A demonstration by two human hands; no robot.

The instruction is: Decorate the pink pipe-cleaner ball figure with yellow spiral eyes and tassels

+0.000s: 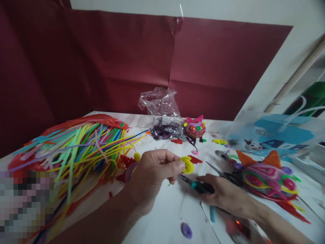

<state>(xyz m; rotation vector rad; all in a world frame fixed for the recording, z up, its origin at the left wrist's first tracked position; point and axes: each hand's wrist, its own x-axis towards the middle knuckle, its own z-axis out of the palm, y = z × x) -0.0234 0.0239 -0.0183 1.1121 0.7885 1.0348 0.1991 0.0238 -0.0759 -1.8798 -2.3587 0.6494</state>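
My left hand (162, 167) pinches a small coiled yellow piece (187, 165) between thumb and fingertips, above the white table. Just to its right, my right hand (218, 189) is closed round the black and teal handles of a tool (201, 187), whose metal tip points left beneath the yellow piece. A second pair of dark scissors (223, 173) lies beyond my right hand. Partly hidden behind my left hand is a striped craft piece (130, 169) with red parts. A purple coil (186, 230) rests on the table in front.
Many colourful fuzzy stems (88, 145) are heaped at the left. A large craft face (269, 176) with orange ears lies at the right, before a clear blue-printed bag (281, 132). At the back are a small pink-eared face (195, 127) and a crinkled plastic bag (164, 108).
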